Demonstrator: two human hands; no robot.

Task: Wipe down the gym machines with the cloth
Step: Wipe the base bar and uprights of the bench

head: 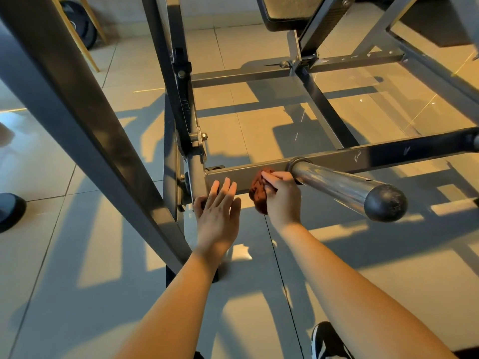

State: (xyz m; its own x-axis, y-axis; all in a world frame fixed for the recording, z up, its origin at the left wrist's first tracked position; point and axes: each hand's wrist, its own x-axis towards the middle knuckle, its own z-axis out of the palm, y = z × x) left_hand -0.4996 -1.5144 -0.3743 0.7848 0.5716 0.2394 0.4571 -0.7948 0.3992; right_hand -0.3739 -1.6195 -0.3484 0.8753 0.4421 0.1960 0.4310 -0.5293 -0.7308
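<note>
A grey steel gym machine fills the view, with a low horizontal bar crossing the middle. My right hand grips a bunched reddish-brown cloth and presses it against the front face of that bar, just left of a chrome weight peg with a black end cap. My left hand has straight fingers and rests flat against the bar near its joint with the upright post. It holds nothing.
A thick slanted frame beam runs down the left. A padded seat sits at the top. Weight plates lean at the far left wall. My shoe shows at the bottom, and another shoe at the left edge. Tiled floor lies all around.
</note>
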